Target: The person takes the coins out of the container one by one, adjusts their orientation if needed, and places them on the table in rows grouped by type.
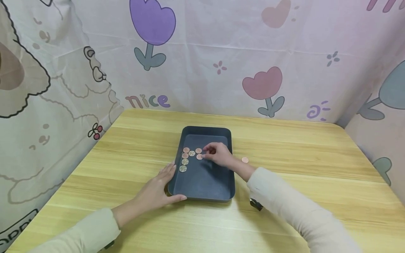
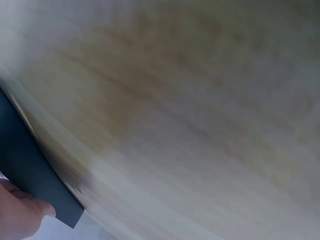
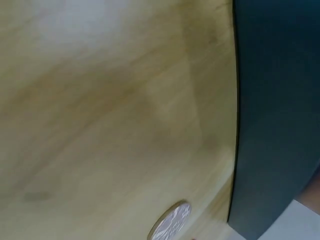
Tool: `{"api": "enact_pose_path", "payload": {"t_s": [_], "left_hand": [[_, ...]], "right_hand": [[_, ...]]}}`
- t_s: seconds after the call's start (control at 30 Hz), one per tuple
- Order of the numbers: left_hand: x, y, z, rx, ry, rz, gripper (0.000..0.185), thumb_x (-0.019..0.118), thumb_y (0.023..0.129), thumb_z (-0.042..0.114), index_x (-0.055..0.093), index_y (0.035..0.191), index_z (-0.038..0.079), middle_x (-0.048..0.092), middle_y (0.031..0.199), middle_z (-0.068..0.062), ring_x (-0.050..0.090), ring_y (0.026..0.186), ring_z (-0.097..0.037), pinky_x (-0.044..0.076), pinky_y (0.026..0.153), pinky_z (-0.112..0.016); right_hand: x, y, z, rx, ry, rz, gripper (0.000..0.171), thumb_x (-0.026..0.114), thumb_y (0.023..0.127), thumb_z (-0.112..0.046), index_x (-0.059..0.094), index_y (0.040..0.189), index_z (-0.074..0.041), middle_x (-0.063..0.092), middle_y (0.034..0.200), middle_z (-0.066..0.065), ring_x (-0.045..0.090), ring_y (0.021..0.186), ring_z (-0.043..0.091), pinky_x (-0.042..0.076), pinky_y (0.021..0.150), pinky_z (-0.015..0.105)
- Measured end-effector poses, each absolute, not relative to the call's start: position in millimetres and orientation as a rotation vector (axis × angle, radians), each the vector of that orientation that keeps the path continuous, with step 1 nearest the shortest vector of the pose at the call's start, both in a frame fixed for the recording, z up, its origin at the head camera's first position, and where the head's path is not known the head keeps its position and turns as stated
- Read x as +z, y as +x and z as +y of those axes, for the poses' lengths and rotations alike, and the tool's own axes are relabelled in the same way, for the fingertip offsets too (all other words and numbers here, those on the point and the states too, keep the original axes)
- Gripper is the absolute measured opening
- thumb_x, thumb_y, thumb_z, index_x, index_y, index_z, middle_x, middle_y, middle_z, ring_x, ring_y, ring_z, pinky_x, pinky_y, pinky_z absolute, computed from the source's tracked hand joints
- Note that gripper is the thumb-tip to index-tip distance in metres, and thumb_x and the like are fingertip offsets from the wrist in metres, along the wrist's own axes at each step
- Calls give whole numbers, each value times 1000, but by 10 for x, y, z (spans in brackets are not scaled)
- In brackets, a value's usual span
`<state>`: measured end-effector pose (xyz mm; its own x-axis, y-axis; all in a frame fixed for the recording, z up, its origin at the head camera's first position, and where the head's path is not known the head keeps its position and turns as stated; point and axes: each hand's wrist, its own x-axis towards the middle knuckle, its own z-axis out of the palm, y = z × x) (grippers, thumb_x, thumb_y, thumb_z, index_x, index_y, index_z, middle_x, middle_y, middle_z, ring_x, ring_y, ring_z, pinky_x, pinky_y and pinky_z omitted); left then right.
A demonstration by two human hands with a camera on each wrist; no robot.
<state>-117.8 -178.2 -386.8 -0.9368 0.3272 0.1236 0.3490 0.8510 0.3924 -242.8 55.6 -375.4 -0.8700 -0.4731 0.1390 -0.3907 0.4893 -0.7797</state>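
A dark rectangular baking tray [image 1: 202,191] lies on the wooden table. Around its near left corner my left hand [image 1: 155,191] holds it, fingers along the left wall and thumb at the near edge. In the left wrist view the thumb [image 2: 37,212] presses the dark wall. My right hand [image 1: 219,154] reaches over the right rim, thumb and index finger apart. Its thumb tip is right at a copper-coloured coin [image 1: 199,157] lying flat in the tray. Above it lies another copper coin [image 1: 198,150]; a gold coin [image 1: 191,153] links across to a left column of several coins [image 1: 185,161].
One loose coin [image 1: 245,160] lies on the table [image 1: 294,158] right of the tray, under the right forearm's far side. The right wrist view shows this coin [image 3: 171,221] beside the tray's outer wall [image 3: 275,115]. A printed cloth [image 1: 202,84] hangs behind the table.
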Motion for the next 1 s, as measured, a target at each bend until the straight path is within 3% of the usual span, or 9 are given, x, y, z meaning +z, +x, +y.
{"api": "enact_pose_path", "payload": {"t_s": [0.33,0.6,1.0], "left_hand": [[-3870,-1174,-1781,-651,-544,-2968,103,65,70,67,35,141,-2,28,151,-16,31,136,-38,35,106,-52],[-3871,-1170,-1781,-663,-539,-2968,103,66,70,66,35,141,-1,28,151,-16,31,136,-37,36,105,-51],[-3871,-1177,-1789,-653,-555,-2949,102,67,69,65,36,140,-2,29,151,-16,32,136,-36,37,105,-50]], "right_hand": [[-3854,-2456,353,-1187,-544,2760,24,74,79,-17,68,94,1,61,79,10,52,67,13,42,60,21],[-3883,-2432,274,-1137,-455,2817,19,73,79,-14,67,89,0,60,81,10,51,72,16,43,64,25],[-3814,-2459,268,-889,-608,2824,9,67,85,-10,65,86,-1,59,76,8,51,67,14,43,60,23]]}}
